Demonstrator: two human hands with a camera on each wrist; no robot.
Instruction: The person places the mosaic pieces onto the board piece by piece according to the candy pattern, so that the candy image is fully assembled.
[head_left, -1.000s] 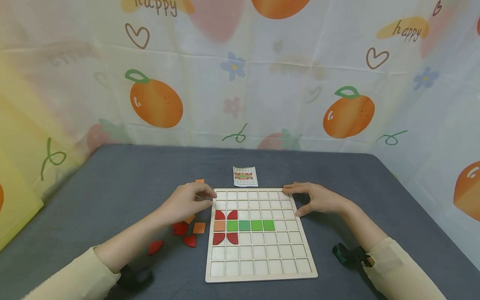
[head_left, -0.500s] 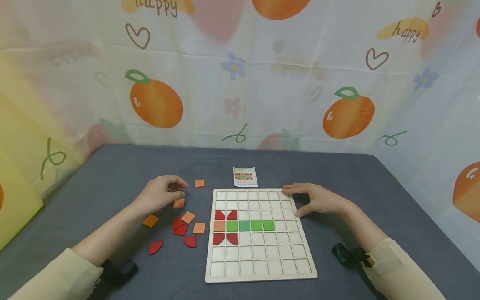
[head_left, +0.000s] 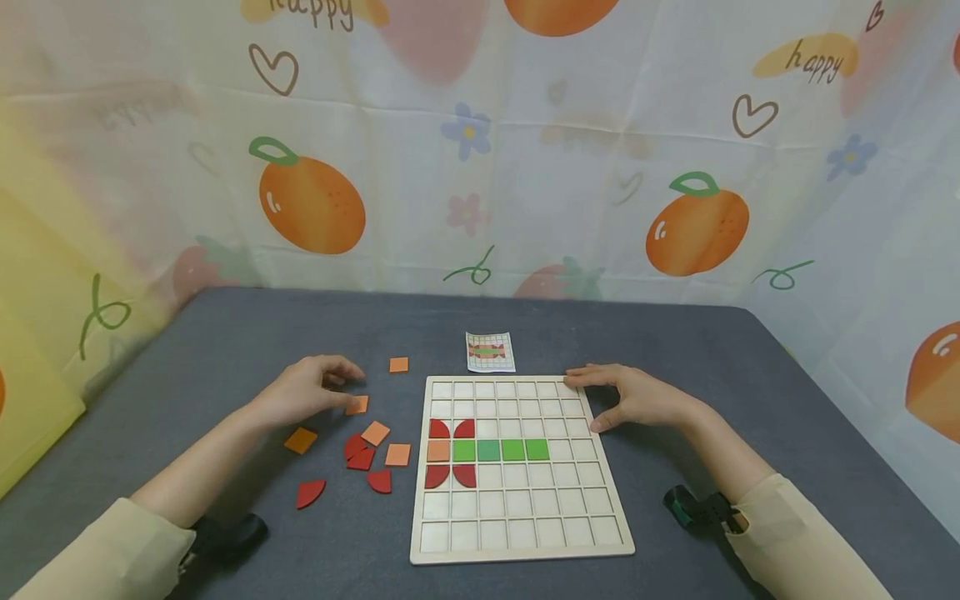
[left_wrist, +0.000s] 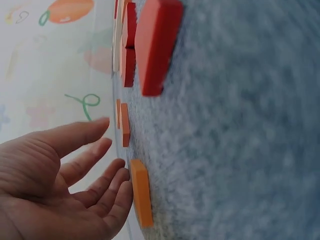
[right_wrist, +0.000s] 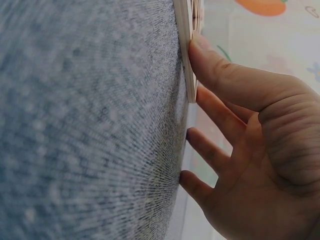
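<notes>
My left hand (head_left: pixel 311 387) is over the table left of the board, fingers loosely bent and parted, nothing between them. Its thumb tip is right at an orange square tile (head_left: pixel 357 405); the left wrist view shows a gap between thumb and fingers. The wooden grid board (head_left: pixel 525 552) holds a row of several green squares (head_left: pixel 513 450), an orange square (head_left: pixel 438 451) at the row's left end, and red quarter-circle tiles (head_left: pixel 464 476) above and below. My right hand (head_left: pixel 637 400) rests at the board's far right corner, its thumb (right_wrist: pixel 215 62) against the side edge.
Left of the board lie loose orange squares (head_left: pixel 397 455) and red pieces (head_left: pixel 311 494). Another orange square (head_left: pixel 399 365) lies farther back. A small printed pattern card (head_left: pixel 490 353) sits behind the board. A patterned curtain (head_left: pixel 555 167) hangs beyond the table.
My left hand has moved left from the board's far left corner, then lowered its thumb to the orange tile. The right hand and the board stay put.
</notes>
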